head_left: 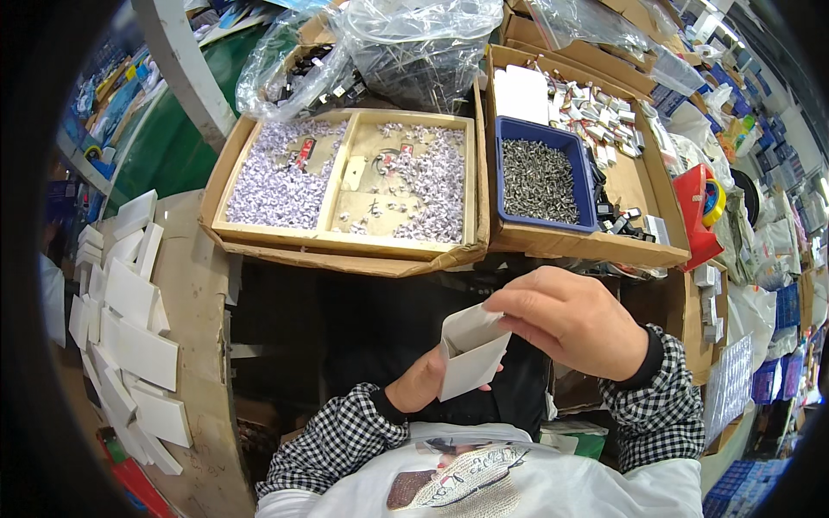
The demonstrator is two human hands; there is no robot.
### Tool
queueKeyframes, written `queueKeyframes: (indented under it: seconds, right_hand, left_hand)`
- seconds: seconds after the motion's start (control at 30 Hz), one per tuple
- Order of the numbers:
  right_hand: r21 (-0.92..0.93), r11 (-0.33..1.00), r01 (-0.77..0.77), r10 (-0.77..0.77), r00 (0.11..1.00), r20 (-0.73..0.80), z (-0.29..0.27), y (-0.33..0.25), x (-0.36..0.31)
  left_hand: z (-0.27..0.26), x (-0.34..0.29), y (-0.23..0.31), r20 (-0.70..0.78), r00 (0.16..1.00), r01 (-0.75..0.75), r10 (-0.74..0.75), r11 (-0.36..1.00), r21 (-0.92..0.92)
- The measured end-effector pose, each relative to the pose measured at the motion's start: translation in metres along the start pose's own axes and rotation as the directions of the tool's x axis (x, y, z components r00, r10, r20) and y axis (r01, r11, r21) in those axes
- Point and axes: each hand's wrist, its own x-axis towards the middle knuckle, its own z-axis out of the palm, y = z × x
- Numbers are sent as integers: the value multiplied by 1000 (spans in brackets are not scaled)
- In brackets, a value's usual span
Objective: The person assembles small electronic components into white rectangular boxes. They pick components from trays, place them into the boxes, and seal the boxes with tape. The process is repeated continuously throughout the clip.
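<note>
A small white cardboard box is held up in front of my body, its top open and a flap raised. My left hand is closed around its lower left side, with fingertips showing at the far right side. My right hand reaches in from the right, fingers bent together at the box's top edge, touching the flap. What lies inside the box is too dark to make out. Beyond my hands stands a wooden tray of small white plastic pieces in two compartments.
Many white boxes lie piled on the cardboard-covered surface at left. A blue bin of small metal parts sits in a carton at back right, near white adapters. A yellow tape roll and clear plastic bags are around.
</note>
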Motion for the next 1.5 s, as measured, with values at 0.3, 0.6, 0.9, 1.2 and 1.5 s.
queueKeyframes:
  seconds: [0.3, 0.6, 0.9, 1.2, 1.5]
  right_hand:
    - [57, 996, 61, -70, 982, 175, -4, -2, 13]
    - [-123, 992, 42, -50, 996, -67, -25, 44, 60]
    - [-398, 882, 251, -251, 966, 53, 17, 78, 139]
    - [-205, 974, 99, -44, 966, 256, 10, 84, 163]
    - [-131, 980, 147, -115, 967, 228, 10, 69, 191]
  left_hand:
    - [-6, 2, -1, 26, 999, 36, -36, 999, 4]
    - [-21, 0, -4, 130, 991, 23, -14, 997, -67]
    - [-31, -2, -5, 66, 998, 14, -7, 994, -106]
    - [-45, -10, -6, 31, 1000, 7, -1, 984, -181]
    - [-47, -13, -7, 48, 996, -67, 72, 994, -84]
